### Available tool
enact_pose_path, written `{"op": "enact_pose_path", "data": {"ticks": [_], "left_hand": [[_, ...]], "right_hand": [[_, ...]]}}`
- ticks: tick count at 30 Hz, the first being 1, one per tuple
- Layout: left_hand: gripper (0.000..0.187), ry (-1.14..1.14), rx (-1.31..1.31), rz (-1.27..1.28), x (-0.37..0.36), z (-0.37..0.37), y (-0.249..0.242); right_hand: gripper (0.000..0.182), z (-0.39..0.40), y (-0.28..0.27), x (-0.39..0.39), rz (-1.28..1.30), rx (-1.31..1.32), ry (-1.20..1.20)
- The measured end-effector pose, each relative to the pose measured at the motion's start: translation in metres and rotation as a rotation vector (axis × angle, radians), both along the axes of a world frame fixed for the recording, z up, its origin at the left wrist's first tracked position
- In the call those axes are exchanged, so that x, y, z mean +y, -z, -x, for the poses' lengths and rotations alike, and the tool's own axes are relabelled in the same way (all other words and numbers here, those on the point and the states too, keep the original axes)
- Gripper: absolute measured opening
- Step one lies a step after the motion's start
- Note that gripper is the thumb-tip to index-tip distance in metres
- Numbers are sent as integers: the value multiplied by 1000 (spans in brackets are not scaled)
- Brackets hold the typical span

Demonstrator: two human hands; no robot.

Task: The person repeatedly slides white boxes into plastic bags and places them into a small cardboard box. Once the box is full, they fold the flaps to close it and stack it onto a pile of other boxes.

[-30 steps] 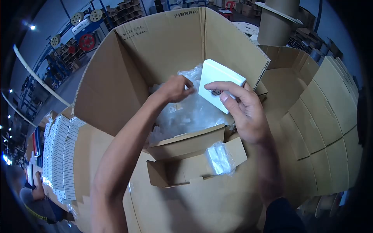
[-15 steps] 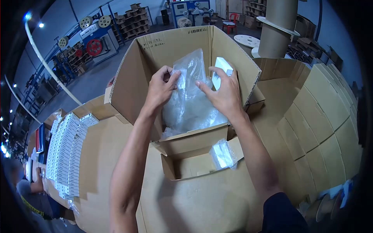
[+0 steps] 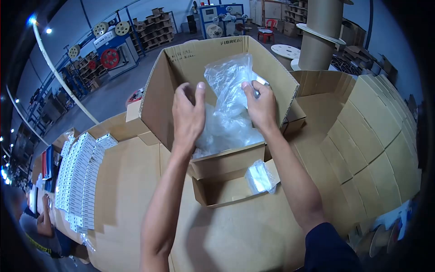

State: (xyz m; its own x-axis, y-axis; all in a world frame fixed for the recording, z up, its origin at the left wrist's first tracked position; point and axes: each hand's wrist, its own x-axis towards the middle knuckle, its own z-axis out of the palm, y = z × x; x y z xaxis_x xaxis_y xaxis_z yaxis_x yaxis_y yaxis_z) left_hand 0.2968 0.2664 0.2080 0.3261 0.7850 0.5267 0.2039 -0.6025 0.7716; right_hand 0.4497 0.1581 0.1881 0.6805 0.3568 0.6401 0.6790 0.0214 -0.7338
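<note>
My right hand [image 3: 262, 108] pinches a clear plastic bag [image 3: 228, 86] between thumb and fingers, above the large open cardboard box [image 3: 152, 102]. A white box [image 3: 260, 80] shows partly behind the bag and those fingers; the rest of it is hidden. To the left, my left hand [image 3: 189, 117] is held over the same carton with thumb and fingers apart and nothing in it. More crumpled clear plastic bags [image 3: 226, 133] fill the carton below both hands. In front, a smaller open cardboard box [image 3: 213, 199] holds a white box wrapped in clear plastic [image 3: 260, 177] at its right end.
Stacked small white boxes [image 3: 77, 181] line the table's left side. Flattened cardboard sheets [image 3: 376, 145] lean at the right. A person [image 3: 38, 217] sits at the far left. Large spools [image 3: 317, 50] and machines [image 3: 113, 47] stand beyond the table.
My left hand has let go of the plastic bag and moved slightly down. My right hand now grips the bag, which has swung right and covers much of the white box.
</note>
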Motion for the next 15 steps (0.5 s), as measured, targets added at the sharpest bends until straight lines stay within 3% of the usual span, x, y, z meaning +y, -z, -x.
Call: {"op": "enact_pose_path", "data": {"ticks": [1, 4, 6, 8, 9, 10, 15], "left_hand": [[64, 47, 19, -5, -16, 5, 0], [48, 86, 71, 141, -70, 19, -11], [42, 117, -134, 126, -85, 32, 3], [39, 101, -252, 154, -101, 55, 14], [39, 92, -246, 168, -110, 73, 18], [39, 73, -244, 167, -120, 90, 24], [32, 18, -238, 136, -180, 169, 74]], "right_hand": [[32, 10, -2, -9, 78, -29, 31], [31, 56, 13, -31, -134, -80, -24], [32, 86, 12, -64, -57, -137, -176], [34, 110, 20, -93, -97, -48, -245], [36, 113, 28, -111, 11, 78, -325], [37, 115, 36, -124, -28, -133, -339], [40, 167, 83, -193, 193, 148, -524]]}}
